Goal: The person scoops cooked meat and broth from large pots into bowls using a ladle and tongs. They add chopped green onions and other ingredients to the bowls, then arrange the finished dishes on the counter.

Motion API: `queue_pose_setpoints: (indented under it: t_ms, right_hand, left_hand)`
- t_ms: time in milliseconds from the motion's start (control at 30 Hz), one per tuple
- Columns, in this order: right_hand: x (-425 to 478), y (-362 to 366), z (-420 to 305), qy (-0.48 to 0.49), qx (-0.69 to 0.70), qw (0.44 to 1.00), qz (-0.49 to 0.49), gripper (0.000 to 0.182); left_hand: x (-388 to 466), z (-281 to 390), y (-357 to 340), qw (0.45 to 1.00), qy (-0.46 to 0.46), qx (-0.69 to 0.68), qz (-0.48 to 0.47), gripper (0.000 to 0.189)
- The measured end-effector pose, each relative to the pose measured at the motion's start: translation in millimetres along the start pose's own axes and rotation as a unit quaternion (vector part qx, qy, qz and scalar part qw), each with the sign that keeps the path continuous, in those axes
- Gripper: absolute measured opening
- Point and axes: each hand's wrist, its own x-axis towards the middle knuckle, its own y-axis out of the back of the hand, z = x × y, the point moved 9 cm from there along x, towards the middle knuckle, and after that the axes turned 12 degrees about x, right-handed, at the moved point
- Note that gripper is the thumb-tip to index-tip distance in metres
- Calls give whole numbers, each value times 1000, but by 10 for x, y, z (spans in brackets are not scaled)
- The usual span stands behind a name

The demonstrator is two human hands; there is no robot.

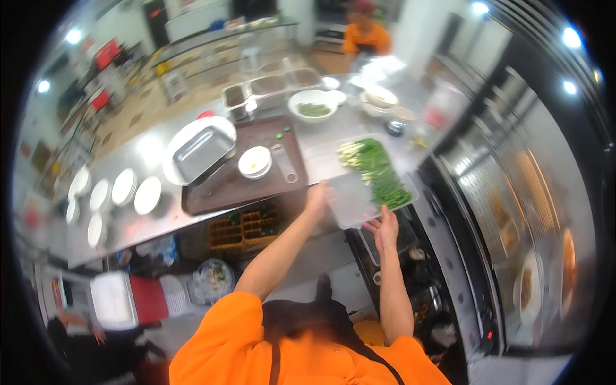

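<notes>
Between my hands is a flat, translucent plastic panel (350, 199) with rounded corners. My left hand (317, 198) grips its left edge. My right hand (385, 227) supports its near right corner, fingers spread partly beneath it. Against the panel's right side lies a pile of leafy greens with white stalks (378, 166), on a shallow tray with a clear rim (415, 198). Whether panel and tray are one piece, I cannot tell. Left of my left hand, a brown tray (226, 195) carries small white bowls (254, 162) and a grey-handled tool (285, 163).
A steel counter (159, 221) holds white dishes (147, 195), a metal pan (203, 153) and a bowl of green vegetables (313, 107). To the right stands a glass-fronted cabinet (534, 207). A person (366, 36) stands beyond the counter; another person's hand (99, 336) shows lower left.
</notes>
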Motion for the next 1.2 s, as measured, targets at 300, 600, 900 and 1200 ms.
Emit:
queue_pose_setpoints:
  t_ms: [300, 600, 900, 1200]
  right_hand:
    - [919, -430, 231, -57, -25, 996, -66, 50]
    - [1562, -118, 112, -51, -78, 995, -34, 75]
    - [1633, 195, 61, 12, 56, 988, 143, 100]
    - [380, 1034, 709, -21, -7, 965, 263, 101]
  left_hand:
    - [-348, -1020, 680, 959, 87, 253, -91, 55]
    - [-1857, -2357, 2187, 809, 154, 566, 23, 48]
    - [-2728, 393, 4700, 696, -112, 381, 598, 24]
    - [-1545, 3188, 7358, 458, 57, 659, 594, 45]
